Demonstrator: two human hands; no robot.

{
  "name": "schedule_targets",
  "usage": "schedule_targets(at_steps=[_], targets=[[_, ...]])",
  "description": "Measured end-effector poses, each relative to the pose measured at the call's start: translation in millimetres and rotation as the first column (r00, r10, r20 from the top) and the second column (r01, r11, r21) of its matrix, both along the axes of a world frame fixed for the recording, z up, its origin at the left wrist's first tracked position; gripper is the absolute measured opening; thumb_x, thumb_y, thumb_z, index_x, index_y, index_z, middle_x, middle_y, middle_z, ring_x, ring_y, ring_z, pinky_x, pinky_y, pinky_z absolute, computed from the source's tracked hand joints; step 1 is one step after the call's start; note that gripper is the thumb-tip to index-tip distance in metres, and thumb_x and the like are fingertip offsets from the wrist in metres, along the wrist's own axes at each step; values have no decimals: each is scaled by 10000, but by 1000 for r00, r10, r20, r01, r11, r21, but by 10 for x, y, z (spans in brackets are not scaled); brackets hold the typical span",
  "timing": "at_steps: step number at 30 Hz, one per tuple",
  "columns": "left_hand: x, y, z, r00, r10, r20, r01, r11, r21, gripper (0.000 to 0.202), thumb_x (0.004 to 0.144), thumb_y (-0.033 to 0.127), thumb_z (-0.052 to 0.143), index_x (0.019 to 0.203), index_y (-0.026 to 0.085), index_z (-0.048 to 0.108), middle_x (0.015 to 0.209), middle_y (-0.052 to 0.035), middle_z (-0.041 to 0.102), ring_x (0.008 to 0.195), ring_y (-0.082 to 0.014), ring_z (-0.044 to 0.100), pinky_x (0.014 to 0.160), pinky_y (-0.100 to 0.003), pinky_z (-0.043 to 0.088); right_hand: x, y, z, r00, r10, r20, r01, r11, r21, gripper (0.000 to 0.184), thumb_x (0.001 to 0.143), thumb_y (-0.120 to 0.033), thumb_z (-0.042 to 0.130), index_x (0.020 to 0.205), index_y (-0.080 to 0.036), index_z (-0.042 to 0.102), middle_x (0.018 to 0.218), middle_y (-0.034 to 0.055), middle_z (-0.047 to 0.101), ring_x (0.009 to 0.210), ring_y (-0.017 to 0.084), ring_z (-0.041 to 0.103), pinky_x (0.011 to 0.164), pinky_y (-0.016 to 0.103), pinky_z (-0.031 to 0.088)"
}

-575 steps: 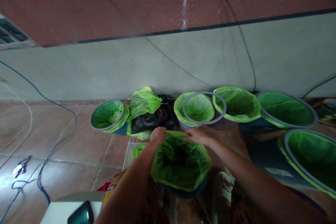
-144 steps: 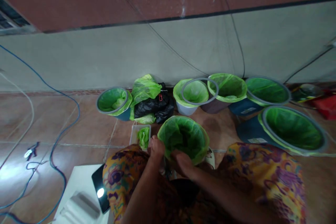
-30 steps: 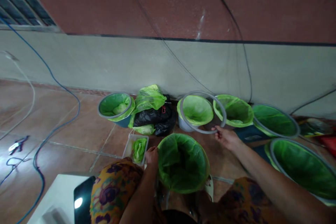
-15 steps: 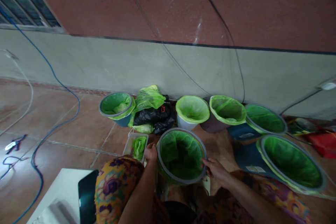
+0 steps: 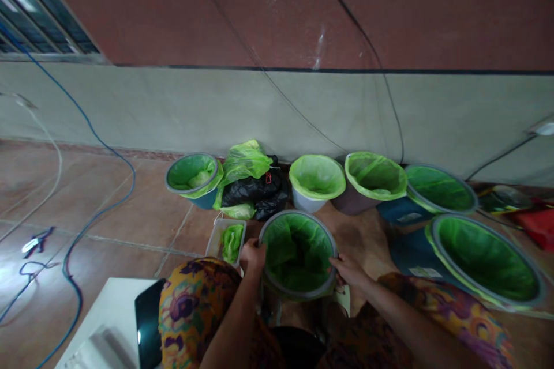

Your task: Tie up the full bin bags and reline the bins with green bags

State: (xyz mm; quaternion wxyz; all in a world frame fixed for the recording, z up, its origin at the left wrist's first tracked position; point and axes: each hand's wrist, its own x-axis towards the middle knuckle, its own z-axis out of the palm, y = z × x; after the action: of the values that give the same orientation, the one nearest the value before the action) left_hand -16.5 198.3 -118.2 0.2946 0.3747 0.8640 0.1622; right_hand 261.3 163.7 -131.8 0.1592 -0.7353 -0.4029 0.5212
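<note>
A round trash bin [image 5: 269,283] with a grey rim and a green bag lining it stands between my knees. At its left side my left hand [image 5: 253,255] is closed on the rim. My right hand [image 5: 347,270] grips the opposite side of the rim, thumb towards the inside. The green bin liner [image 5: 281,251] covers the inner wall, and the bottom of the bin is dark. Just beyond my left hand sits a small clear plastic tub [image 5: 214,241] with a crumpled green bag [image 5: 232,242] in it.
Several green-lined bins, among them a white one [image 5: 309,204] and a blue one [image 5: 415,256], stand along the wall and to the right. Black bags [image 5: 246,191] lie by the wall. A blue cable [image 5: 93,216] crosses the floor; a phone [image 5: 147,317] rests on a white surface at lower left.
My view has shifted slightly. Both hands keep hold of the bin's rim, and the left hand appears a little further over the rim's edge.
</note>
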Motion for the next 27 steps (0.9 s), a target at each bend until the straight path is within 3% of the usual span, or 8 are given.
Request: schedule_targets(at_steps=[2,4,8,11,17,27], targets=[[7,-18,-16,999,-37,-13,37,999,-18,242,764,272,636,950,155,737,852,-87,743,781,-213,686,658,-261,467,17,42,75,976,146,164,-148,989,3,244,904,-318,435,723,-183,526,513,-4,574,400,100,498,426,207,331],[8,-32,-3,999,-43,-22,42,998,-39,265,780,289,614,978,158,733,884,-108,741,814,-237,685,668,-283,466,36,84,149,886,289,361,-313,950,8,251,878,-330,488,705,-168,571,594,52,639,540,154,610,499,234,381],[14,-43,79,997,-68,-41,66,997,-49,258,783,285,610,979,173,736,887,-110,741,821,-244,685,667,-287,463,47,122,232,715,346,607,-444,896,11,160,818,-253,569,898,-141,651,941,129,722,913,228,671,713,262,442],[23,-40,117,993,-101,-53,98,994,-57,280,790,270,601,1019,180,734,906,-109,744,844,-242,685,675,-282,458,27,116,260,686,376,623,-463,886,-26,236,835,-271,562,1010,-127,629,986,136,720,953,230,671,771,272,446],[28,-38,112,986,-147,-77,141,986,-84,300,794,289,604,1046,193,736,917,-96,746,839,-231,689,658,-259,446,-35,139,343,648,408,643,-459,883,-98,303,872,-354,531,1056,-123,598,982,152,713,957,252,674,768,304,456],[18,-25,157,987,-149,-59,144,986,-85,327,748,310,658,1048,209,737,969,-93,747,901,-260,685,680,-276,458,-33,186,206,719,352,599,-410,911,-43,190,842,-232,553,949,-112,654,993,176,710,976,259,659,806,295,457]])
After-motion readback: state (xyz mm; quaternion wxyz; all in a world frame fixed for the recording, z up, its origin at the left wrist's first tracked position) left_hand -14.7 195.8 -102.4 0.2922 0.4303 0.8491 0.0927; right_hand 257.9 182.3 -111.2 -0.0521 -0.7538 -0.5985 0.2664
